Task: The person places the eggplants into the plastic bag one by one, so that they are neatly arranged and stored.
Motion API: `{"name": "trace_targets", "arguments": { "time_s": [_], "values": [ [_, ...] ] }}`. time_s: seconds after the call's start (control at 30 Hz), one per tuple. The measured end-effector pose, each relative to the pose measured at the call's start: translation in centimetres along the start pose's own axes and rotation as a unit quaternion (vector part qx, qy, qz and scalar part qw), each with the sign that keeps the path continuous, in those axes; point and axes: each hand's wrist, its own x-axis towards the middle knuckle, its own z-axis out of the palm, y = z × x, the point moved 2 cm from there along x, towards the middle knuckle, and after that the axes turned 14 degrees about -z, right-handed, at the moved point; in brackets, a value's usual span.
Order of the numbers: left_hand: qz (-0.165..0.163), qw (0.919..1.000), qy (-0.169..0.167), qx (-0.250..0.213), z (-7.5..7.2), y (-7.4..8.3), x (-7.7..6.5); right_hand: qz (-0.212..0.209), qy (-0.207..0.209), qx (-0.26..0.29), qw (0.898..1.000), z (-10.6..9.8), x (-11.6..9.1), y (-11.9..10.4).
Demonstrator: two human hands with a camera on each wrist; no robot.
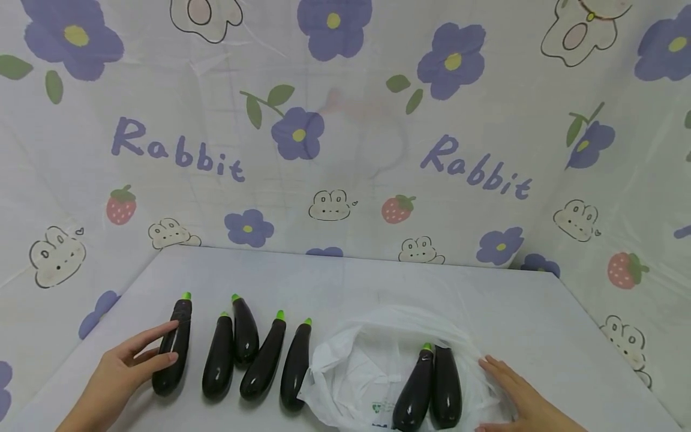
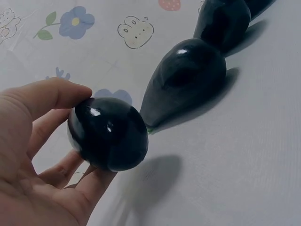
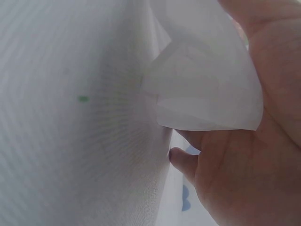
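Observation:
My left hand (image 1: 116, 372) grips a dark, glossy eggplant (image 1: 175, 354) with a green stem tip, thumb on one side and fingers on the other. In the left wrist view, the rounded end of this eggplant (image 2: 110, 134) faces the camera, apart from its shadow. On the right lies a white plastic bag (image 1: 351, 372), its mouth spread wide, with two eggplants (image 1: 415, 390) inside. My right hand (image 1: 520, 399) rests against the bag's right side, fingers extended. The right wrist view has a flap of the bag (image 3: 207, 89) lying across the palm.
Several more eggplants (image 1: 218, 360) lie in a loose row between the left hand and the bag, the rightmost one (image 1: 296, 366) touching the bag's edge. They rest on a white tabletop (image 1: 270, 273). Behind stands a patterned cloth (image 1: 356, 162) with flowers and rabbits.

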Motion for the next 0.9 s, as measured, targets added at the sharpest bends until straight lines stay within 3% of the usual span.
{"name": "trace_targets", "arguments": {
  "time_s": [0.4, 0.6, 0.9],
  "values": [
    [0.015, 0.9985, -0.024, -0.047, 0.6, 0.9, -1.1, -0.016, 0.003, 0.001, 1.0, 0.1, -0.1, 0.3],
    [0.024, 0.9951, -0.046, -0.085, 1.4, 1.5, -2.3, 0.004, -0.01, 0.012, 1.0, 0.3, 0.1, 0.5],
    [0.05, 0.9898, -0.084, -0.104, 2.5, 2.5, -3.2, -0.007, -0.003, -0.006, 1.0, 0.0, -0.1, 0.2]
  ]
}}
